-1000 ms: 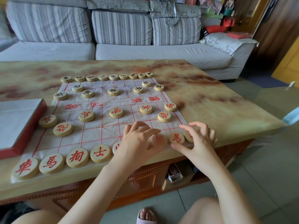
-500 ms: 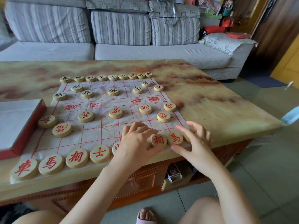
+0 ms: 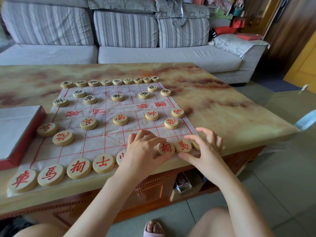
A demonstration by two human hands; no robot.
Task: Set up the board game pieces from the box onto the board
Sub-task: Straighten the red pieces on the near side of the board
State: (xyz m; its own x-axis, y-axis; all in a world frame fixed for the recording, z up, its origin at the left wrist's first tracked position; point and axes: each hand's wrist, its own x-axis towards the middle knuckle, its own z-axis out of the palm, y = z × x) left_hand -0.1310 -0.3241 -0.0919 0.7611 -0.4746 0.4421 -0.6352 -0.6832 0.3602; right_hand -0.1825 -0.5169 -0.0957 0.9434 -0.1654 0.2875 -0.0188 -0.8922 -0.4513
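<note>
From the head camera, both hands rest at the near edge of the cloth board (image 3: pixel 109 134) on the marbled surface (image 3: pixel 222 108). The left hand (image 3: pixel 143 151) has its fingers curled loosely over the elephant piece (image 3: pixel 166 148), thumb under its edge. Just right of it, the right hand (image 3: pixel 205 147) pinches the horse piece (image 3: pixel 183 146) between forefinger and thumb. Other red pieces line the row left of the left hand; the box (image 3: pixel 17 132) sits far left.

A home living room — striped sofa (image 3: pixel 126 29) behind a marbled coffee table (image 3: pixel 213 106).
</note>
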